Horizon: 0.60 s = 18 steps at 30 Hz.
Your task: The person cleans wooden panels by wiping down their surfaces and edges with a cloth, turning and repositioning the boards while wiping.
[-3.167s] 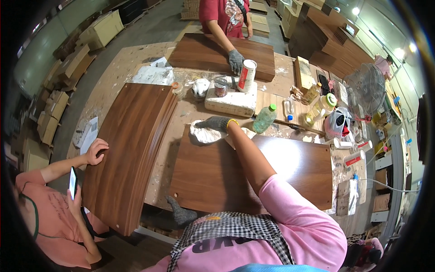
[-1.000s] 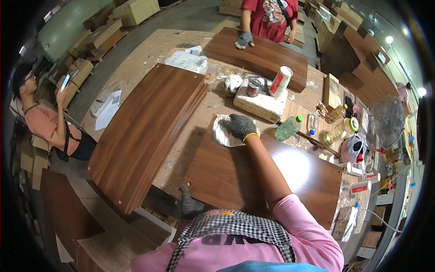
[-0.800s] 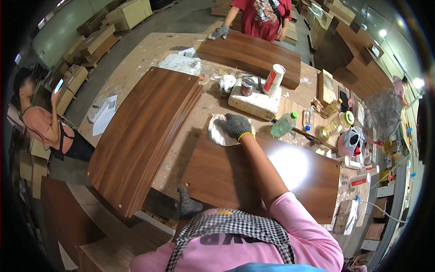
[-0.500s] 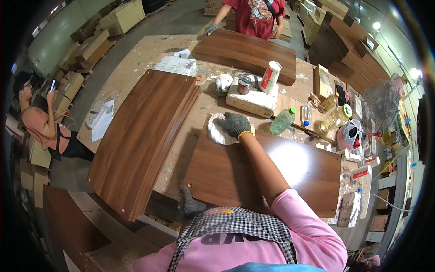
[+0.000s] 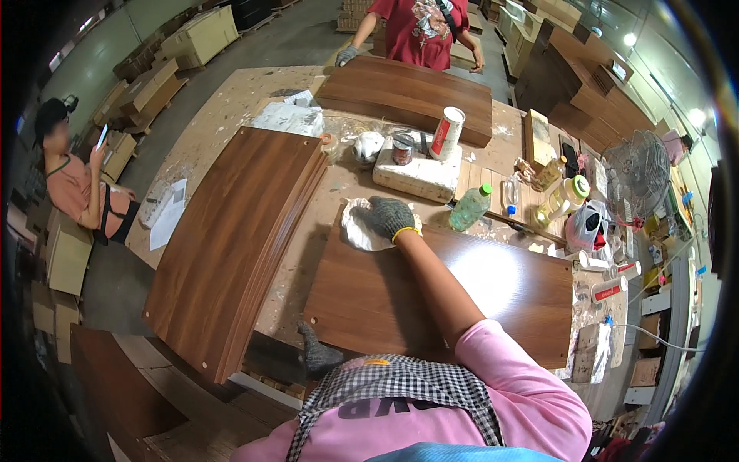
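Keeping work at ten o'clock on the board (image 5: pixel 366 308), the right hand (image 5: pixel 390 219) still holds cloth (image 5: pixel 356 229); left hand (image 5: pixel 319 354) at eight, grip unclear.

At twelve o'clock my right hand (image 5: pixel 389 219) covers part of the white cloth (image 5: pixel 356 231); whether it curls or lies flat underneath, I can't tell. Around ten, my checked apron (image 5: pixel 408 385) hides the wrist of my left hand (image 5: pixel 319 354), so I can't judge its hold on the brown board (image 5: pixel 362 300). The apron and my pink sleeve (image 5: pixel 512 358) also cover some of that board's near edge. Farther off at twelve, the red-shirted co-worker (image 5: pixel 422 35) has no head in view, cut off above. At ten, another person (image 5: pixel 71 185) has a blurred face. At six, something blue (image 5: pixel 446 453) is cut off below, its kind unclear.
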Each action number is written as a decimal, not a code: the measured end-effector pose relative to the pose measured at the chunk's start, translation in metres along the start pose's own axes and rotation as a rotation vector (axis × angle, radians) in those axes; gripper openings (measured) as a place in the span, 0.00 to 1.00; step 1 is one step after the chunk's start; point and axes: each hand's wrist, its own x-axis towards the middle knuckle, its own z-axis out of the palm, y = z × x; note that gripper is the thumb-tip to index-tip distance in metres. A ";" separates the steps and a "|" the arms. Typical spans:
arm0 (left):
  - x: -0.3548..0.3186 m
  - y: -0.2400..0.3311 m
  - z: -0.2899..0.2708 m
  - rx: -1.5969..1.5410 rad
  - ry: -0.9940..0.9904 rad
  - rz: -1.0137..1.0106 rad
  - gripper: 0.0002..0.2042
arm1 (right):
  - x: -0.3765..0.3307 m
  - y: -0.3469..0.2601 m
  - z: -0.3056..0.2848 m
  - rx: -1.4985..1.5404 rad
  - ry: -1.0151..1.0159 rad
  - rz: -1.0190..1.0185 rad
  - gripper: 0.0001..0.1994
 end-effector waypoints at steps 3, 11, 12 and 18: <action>-0.009 0.001 0.009 0.051 0.154 -0.014 0.41 | 0.000 0.001 0.003 0.002 0.017 -0.013 0.35; 0.007 0.005 -0.005 0.182 0.018 -0.019 0.44 | 0.000 -0.007 -0.004 0.048 -0.095 0.021 0.36; 0.006 0.002 -0.004 0.179 0.015 0.022 0.43 | -0.001 -0.006 -0.001 0.031 -0.033 0.003 0.35; 0.010 0.004 -0.006 0.313 -0.105 -0.054 0.50 | -0.002 -0.003 0.003 0.027 0.040 -0.016 0.34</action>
